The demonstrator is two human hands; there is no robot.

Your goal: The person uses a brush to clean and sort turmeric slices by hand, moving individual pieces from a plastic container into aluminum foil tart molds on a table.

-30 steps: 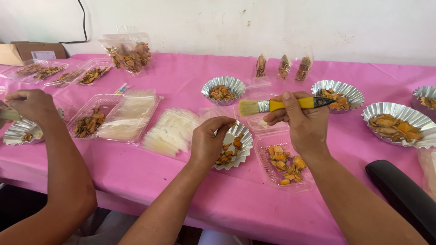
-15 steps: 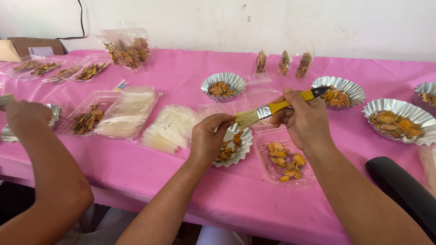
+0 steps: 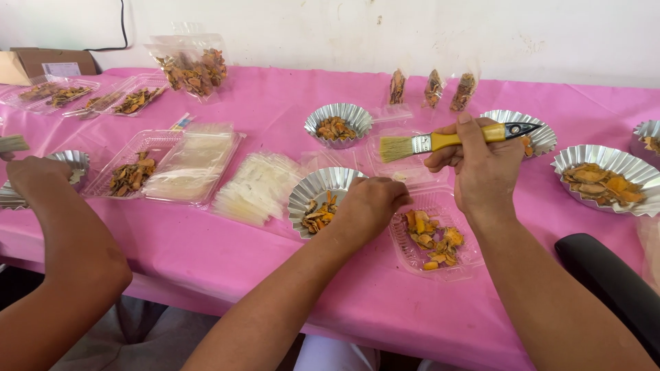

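My left hand (image 3: 371, 206) is curled on the right rim of a fluted foil tin (image 3: 313, 189) that holds dried orange-brown slices. My right hand (image 3: 481, 172) hovers just right of it and grips a yellow-handled paintbrush (image 3: 440, 141). The brush lies level, with its pale bristles pointing left above the tin. Under my right wrist lies a clear plastic tray (image 3: 433, 240) with orange slices. Everything stands on a pink tablecloth (image 3: 275, 103).
More foil tins of slices (image 3: 337, 127) (image 3: 601, 178) (image 3: 533, 134), a stack of clear bags (image 3: 258, 185), a clear clamshell tray (image 3: 172, 165) and filled bags (image 3: 189, 65) spread across the table. A co-worker's arm (image 3: 41, 182) reaches in at the left. A black chair arm (image 3: 605, 288) sits lower right.
The brush dipped bristles-down toward the tin, then came back up to level. The co-worker's hand stayed near the left edge. My left hand stayed on the tin.
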